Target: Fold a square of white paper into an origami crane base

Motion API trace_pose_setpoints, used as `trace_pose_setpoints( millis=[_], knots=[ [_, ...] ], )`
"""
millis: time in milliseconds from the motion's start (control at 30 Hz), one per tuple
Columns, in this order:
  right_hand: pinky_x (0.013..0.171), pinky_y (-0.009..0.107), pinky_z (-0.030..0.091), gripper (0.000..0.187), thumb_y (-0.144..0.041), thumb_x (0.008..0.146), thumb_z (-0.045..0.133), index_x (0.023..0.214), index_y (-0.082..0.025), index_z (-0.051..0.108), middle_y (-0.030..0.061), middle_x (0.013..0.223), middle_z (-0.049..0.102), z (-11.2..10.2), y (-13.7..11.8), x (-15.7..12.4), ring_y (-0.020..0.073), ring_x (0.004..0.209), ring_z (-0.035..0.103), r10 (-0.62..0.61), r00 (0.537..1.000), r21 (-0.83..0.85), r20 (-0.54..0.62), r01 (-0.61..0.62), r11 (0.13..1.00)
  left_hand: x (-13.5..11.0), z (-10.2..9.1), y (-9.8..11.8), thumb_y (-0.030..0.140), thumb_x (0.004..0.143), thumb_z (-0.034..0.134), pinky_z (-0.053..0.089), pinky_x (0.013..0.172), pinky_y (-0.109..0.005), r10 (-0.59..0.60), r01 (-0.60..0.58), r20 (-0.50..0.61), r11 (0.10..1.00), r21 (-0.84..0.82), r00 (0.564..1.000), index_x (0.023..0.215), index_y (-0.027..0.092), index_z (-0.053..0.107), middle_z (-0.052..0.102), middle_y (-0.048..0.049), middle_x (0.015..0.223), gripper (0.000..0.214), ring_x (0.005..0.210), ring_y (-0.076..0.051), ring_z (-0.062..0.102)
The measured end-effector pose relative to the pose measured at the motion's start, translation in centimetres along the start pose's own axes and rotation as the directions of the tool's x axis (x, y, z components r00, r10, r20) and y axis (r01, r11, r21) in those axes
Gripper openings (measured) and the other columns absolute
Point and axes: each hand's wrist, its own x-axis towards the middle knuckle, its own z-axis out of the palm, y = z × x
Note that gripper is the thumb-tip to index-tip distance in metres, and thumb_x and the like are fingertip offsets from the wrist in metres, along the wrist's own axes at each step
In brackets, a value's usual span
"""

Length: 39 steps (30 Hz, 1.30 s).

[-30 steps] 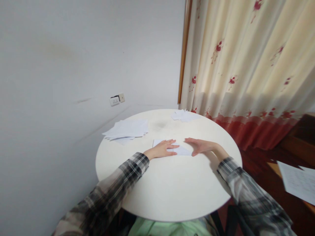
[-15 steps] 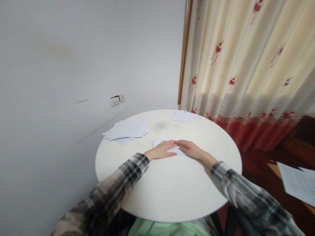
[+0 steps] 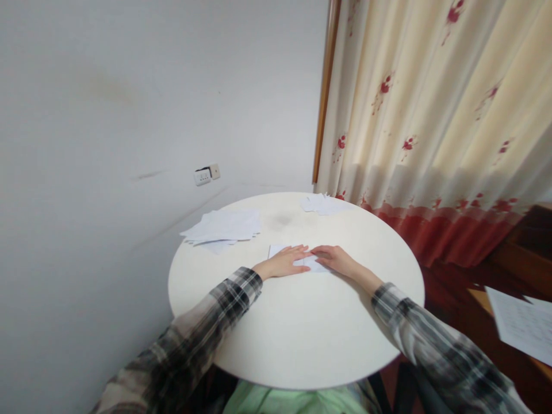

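Observation:
A small folded white paper lies near the middle of a round white table. My left hand lies flat on it, fingers stretched out to the right. My right hand rests palm down on the paper's right part, fingers pointing left and touching the left hand's fingertips. Both hands press the paper and cover most of it. Both arms wear plaid sleeves.
A loose stack of white sheets lies at the table's far left. A smaller pile of folded papers sits at the far edge by the flowered curtain. A wall socket is on the grey wall. Printed sheets lie on a wooden surface at right.
My right hand slid left from the paper's right end until its fingers met the left hand's fingertips, flattening the paper. The left hand stayed put.

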Motion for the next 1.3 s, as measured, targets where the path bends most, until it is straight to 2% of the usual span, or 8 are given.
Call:
trace_pose_setpoints(
  millis=[267,500,700,933,1067,1133,1200,1300],
  knots=[
    [0.062,0.026,0.041,0.047,-0.037,0.064,0.067,0.103,-0.015,0.056,0.0029,0.077,0.060,0.2,0.4,0.1,0.0130,0.063,0.052,0.219,0.972,-0.095,-0.088,-0.227,0.969,0.0,0.4,-0.3,0.058,0.079,0.040,0.017,0.104,-0.037,-0.047,0.049,-0.057,0.998,0.033,0.997,0.133,0.018,0.031,0.030,-0.0108,0.139,0.067,0.129,-0.022,0.025],
    [0.054,0.024,0.034,0.035,-0.039,0.059,0.069,0.082,-0.016,0.060,-0.0017,0.062,0.054,0.3,-0.5,0.1,0.0110,0.056,0.047,0.370,0.924,-0.057,-0.095,-0.376,0.925,-0.1,0.5,-0.2,0.055,0.078,0.043,0.021,0.103,-0.034,-0.001,0.013,-0.120,0.995,0.096,0.993,0.128,0.017,0.038,0.037,-0.0102,0.135,0.063,0.126,-0.021,0.031],
    [0.050,0.023,0.033,0.039,-0.042,0.066,0.061,0.094,-0.016,0.056,-0.0037,0.057,0.053,0.5,-0.2,0.1,0.0106,0.052,0.045,0.357,0.931,0.264,-0.073,-0.327,0.907,-0.3,0.3,0.3,0.049,0.079,0.047,0.025,0.101,-0.032,0.067,-0.044,-0.190,0.991,0.124,0.979,0.125,0.017,0.043,0.045,-0.0089,0.130,0.057,0.120,-0.021,0.039],
    [0.070,0.028,0.040,0.039,-0.044,0.081,0.038,0.079,-0.014,0.062,0.0071,0.084,0.065,0.0,-1.8,0.3,0.0171,0.078,0.057,0.292,0.956,0.554,-0.019,-0.233,0.800,-0.4,-0.1,1.4,0.059,0.067,0.056,0.028,0.099,-0.032,0.051,-0.040,-0.191,0.997,0.059,0.980,0.126,0.015,0.041,0.047,-0.0111,0.127,0.075,0.116,-0.025,0.043],
    [0.068,0.029,0.041,0.042,-0.046,0.082,0.033,0.093,-0.014,0.057,0.0081,0.076,0.066,-0.1,-1.9,0.4,0.0172,0.073,0.060,0.294,0.956,0.648,0.001,-0.224,0.728,-0.4,0.1,1.7,0.041,0.082,0.042,0.032,0.095,-0.031,-0.032,0.031,-0.260,0.999,-0.008,0.965,0.120,0.019,0.047,0.052,-0.0073,0.123,0.044,0.111,-0.023,0.047],
    [0.067,0.029,0.042,0.035,-0.043,0.079,0.042,0.096,-0.015,0.055,0.0074,0.076,0.065,0.0,-1.4,0.5,0.0165,0.071,0.060,0.323,0.944,0.644,-0.070,-0.204,0.737,-0.3,0.1,1.7,0.036,0.086,0.034,0.036,0.089,-0.031,-0.114,0.095,-0.332,0.993,-0.073,0.936,0.113,0.020,0.052,0.059,-0.0071,0.111,0.036,0.101,-0.022,0.054],
    [0.066,0.030,0.042,0.031,-0.039,0.073,0.051,0.094,-0.016,0.055,0.0074,0.082,0.065,0.2,-0.6,0.6,0.0158,0.070,0.059,0.361,0.922,0.624,-0.142,-0.200,0.755,-0.1,-0.1,1.6,0.038,0.087,0.031,0.039,0.081,-0.031,-0.236,0.170,-0.437,0.968,-0.187,0.868,0.101,0.017,0.058,0.064,-0.0079,0.093,0.036,0.087,-0.022,0.058],
    [0.072,0.033,0.043,0.033,-0.036,0.067,0.059,0.094,-0.018,0.055,0.0072,0.091,0.062,0.6,0.6,0.7,0.0162,0.079,0.057,0.359,0.903,0.556,-0.238,-0.176,0.813,0.4,-0.4,1.4,0.048,0.085,0.032,0.042,0.073,-0.030,-0.447,0.166,-0.597,0.869,-0.466,0.666,0.080,0.013,0.058,0.064,-0.0078,0.075,0.043,0.076,-0.022,0.058]
  ],
)
